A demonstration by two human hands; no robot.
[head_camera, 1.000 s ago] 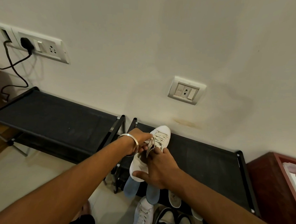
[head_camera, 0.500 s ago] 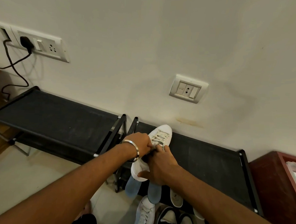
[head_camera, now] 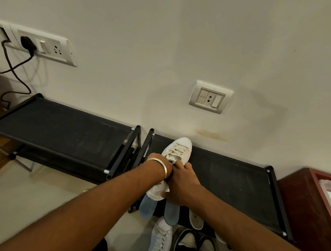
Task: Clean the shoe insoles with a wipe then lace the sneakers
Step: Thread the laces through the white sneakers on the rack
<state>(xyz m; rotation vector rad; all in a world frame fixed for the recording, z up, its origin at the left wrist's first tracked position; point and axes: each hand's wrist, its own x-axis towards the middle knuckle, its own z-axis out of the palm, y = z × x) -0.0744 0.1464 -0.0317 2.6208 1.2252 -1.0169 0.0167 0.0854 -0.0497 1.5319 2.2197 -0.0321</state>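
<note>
A white sneaker (head_camera: 180, 147) lies on the top of the right black shoe rack (head_camera: 234, 176), toe toward the wall, its cream laces crossed over the tongue. My left hand (head_camera: 160, 163), with a metal bangle on the wrist, is curled over the sneaker's opening at the upper eyelets; its fingertips are hidden, so I cannot see a lace in them. Beside it, my right hand (head_camera: 185, 180) grips the sneaker around its heel and right side. A second white laced sneaker (head_camera: 160, 239) sits on the floor below.
A second black rack (head_camera: 63, 133) stands to the left. Blue shoes (head_camera: 148, 207) and other pairs sit on lower shelves and the floor. A red-brown cabinet (head_camera: 304, 209) is at the right. Wall sockets (head_camera: 210, 97) and a black cable (head_camera: 14, 67) are behind.
Both hands have closed in tighter over the sneaker's opening, and the left hand has slid slightly down toward the heel. The sneaker has stayed on the rack.
</note>
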